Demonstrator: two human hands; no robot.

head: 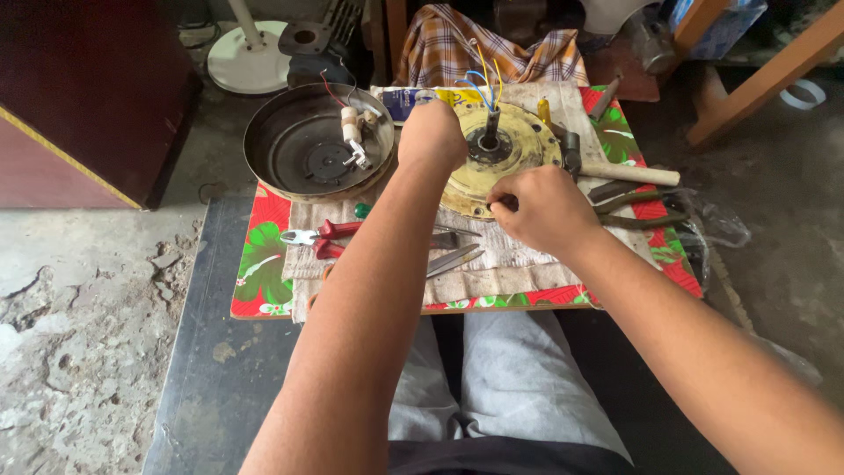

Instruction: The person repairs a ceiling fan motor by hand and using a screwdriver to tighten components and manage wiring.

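Yellow motor disc [514,149] lies flat on a pale cloth [510,255] spread over the flower-patterned bench [259,264], shaft up, with blue and yellow wires [482,84] rising from its hub. Left hand [431,136] rests on the disc's left rim, fingers curled under and out of sight; whether they grip cannot be told. Right hand [543,209] sits at the disc's near edge, fingers pinched closed on a small dark part [503,204] touching the rim; what the part is cannot be made out. Left of the disc: a round dark metal housing [308,149], open side up. Near side of the disc, on the cloth: red-handled pliers [321,236] and scissors [453,261]. Right of the disc: a wooden-handled hammer [615,171] and dark pliers [637,207].
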